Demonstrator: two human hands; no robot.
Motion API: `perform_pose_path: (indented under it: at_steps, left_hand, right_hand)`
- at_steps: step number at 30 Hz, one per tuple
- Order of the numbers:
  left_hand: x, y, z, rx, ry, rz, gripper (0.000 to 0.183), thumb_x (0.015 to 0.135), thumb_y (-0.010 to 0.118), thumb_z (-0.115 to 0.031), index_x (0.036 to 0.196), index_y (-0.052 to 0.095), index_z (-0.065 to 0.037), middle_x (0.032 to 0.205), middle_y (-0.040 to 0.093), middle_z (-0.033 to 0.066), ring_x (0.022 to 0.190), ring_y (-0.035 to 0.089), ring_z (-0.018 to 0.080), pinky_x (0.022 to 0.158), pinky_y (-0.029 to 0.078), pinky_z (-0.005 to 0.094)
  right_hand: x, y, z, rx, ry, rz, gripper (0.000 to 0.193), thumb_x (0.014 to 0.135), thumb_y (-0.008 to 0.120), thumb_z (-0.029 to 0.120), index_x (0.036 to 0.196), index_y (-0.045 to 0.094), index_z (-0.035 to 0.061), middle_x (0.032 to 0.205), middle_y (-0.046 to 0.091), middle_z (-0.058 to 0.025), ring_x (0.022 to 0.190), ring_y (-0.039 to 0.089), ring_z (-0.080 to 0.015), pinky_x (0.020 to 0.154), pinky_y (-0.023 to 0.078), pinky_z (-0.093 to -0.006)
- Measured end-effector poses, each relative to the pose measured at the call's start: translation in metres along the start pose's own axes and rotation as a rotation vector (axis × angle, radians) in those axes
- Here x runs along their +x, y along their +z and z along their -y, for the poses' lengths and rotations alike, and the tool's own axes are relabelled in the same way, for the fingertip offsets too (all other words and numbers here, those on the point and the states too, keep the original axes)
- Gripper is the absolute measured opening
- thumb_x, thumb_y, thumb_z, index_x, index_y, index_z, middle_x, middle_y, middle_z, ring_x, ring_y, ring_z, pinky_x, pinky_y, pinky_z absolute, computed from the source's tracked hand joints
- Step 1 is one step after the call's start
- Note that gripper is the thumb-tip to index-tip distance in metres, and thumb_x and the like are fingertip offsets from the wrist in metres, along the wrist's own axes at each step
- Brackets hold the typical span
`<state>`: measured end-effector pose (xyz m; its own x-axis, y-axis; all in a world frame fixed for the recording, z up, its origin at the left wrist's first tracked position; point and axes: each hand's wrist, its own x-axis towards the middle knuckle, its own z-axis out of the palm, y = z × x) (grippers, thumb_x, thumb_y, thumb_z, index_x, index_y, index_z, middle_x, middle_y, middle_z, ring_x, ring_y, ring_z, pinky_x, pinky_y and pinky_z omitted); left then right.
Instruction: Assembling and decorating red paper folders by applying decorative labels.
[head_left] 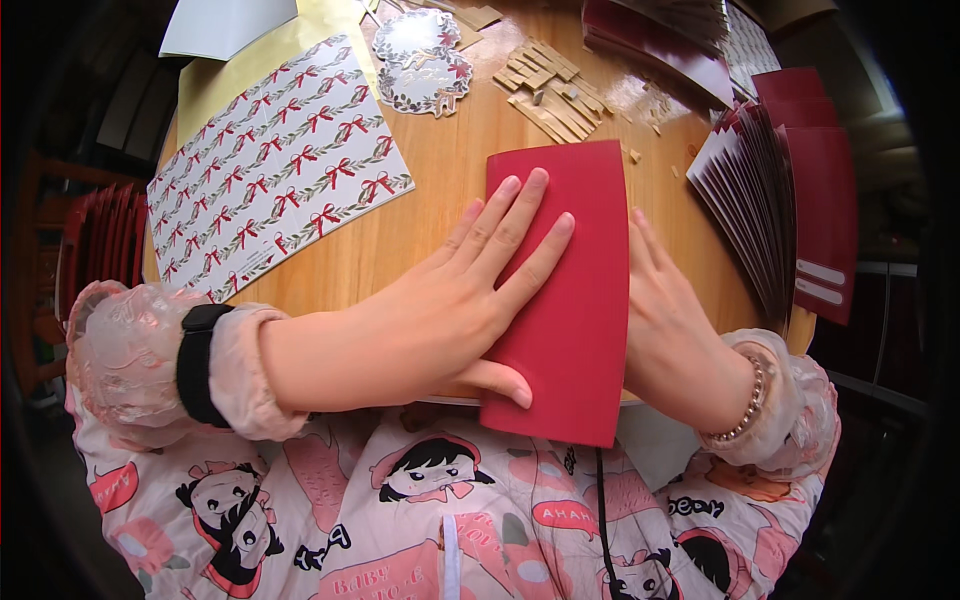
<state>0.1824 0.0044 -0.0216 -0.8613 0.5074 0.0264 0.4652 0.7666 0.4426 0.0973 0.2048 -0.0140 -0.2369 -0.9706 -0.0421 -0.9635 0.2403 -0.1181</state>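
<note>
A flat red cardstock piece [570,300] stretches from the middle of the table to its near edge, close to my body. My left hand [460,280] lies flat on its face, fingers spread and thumb apart near the lower left edge. My right hand [670,305] is along the right edge of the same piece. Its fingers are stretched out, and part of the hand, with the thumb, is hidden behind the red piece.
A white bow-and-garland patterned sheet [280,165] lies at left. Wreath-shaped paper cutouts [420,65] and tan cardboard strips [550,90] are at the back. Fanned red folded pieces [745,190] stand at right, beside a red panel [825,215] with white label areas. More red pieces [105,235] are far left.
</note>
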Motion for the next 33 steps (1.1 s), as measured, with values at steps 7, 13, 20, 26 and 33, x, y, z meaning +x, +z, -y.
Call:
perform_pose_path:
  at_steps: [7,13,20,26,33]
  left_hand:
    - [0.003,0.010,0.003,0.167,0.040,0.038,0.108,0.069,0.054,-0.063,0.142,0.016,0.006,0.145,0.004,0.0357,0.136,0.008,0.0502,0.110,0.019,0.0513]
    - [0.006,0.002,-0.006,0.229,-0.010,0.132,0.106,0.065,0.058,-0.063,0.142,0.023,0.001,0.145,0.011,0.0336,0.135,0.014,0.0479,0.110,0.021,0.0491]
    - [0.012,-0.002,-0.011,0.335,-0.063,0.170,0.105,0.063,0.057,-0.065,0.143,0.027,-0.003,0.145,0.017,0.0319,0.135,0.017,0.0475,0.110,0.020,0.0489]
    - [0.007,0.000,-0.006,0.304,-0.061,0.101,0.107,0.060,0.060,-0.068,0.143,0.028,-0.007,0.146,0.015,0.0305,0.132,0.016,0.0537,0.109,0.017,0.0544]
    - [0.007,-0.008,-0.003,0.413,-0.038,0.128,0.107,0.058,0.061,-0.069,0.142,0.031,-0.011,0.143,0.024,0.0300,0.126,0.028,0.0526,0.106,0.027,0.0517]
  right_hand:
    - [-0.009,-0.003,-0.002,0.195,-0.020,-0.014,0.092,0.058,0.074,0.038,0.127,0.039,-0.0119,0.133,0.032,-0.0319,0.130,0.025,-0.0465,0.108,0.029,-0.0418]
    - [-0.028,-0.016,-0.005,0.418,0.112,0.075,0.112,0.059,0.072,0.053,0.126,0.025,-0.0245,0.137,0.023,-0.0381,0.134,0.019,-0.0472,0.110,0.024,-0.0446]
    - [-0.023,-0.026,0.014,0.278,0.135,0.093,0.107,0.063,0.067,0.053,0.128,0.027,-0.0220,0.138,0.027,-0.0367,0.133,0.027,-0.0428,0.109,0.027,-0.0425]
    - [-0.016,-0.017,0.019,-0.038,0.123,0.128,0.098,0.060,0.064,0.047,0.126,0.037,-0.0201,0.133,0.038,-0.0338,0.126,0.041,-0.0381,0.106,0.034,-0.0398]
    - [0.004,-0.046,0.003,0.076,0.150,0.138,0.079,0.061,0.072,0.043,0.117,0.051,-0.0085,0.114,0.056,-0.0246,0.106,0.056,-0.0332,0.091,0.044,-0.0369]
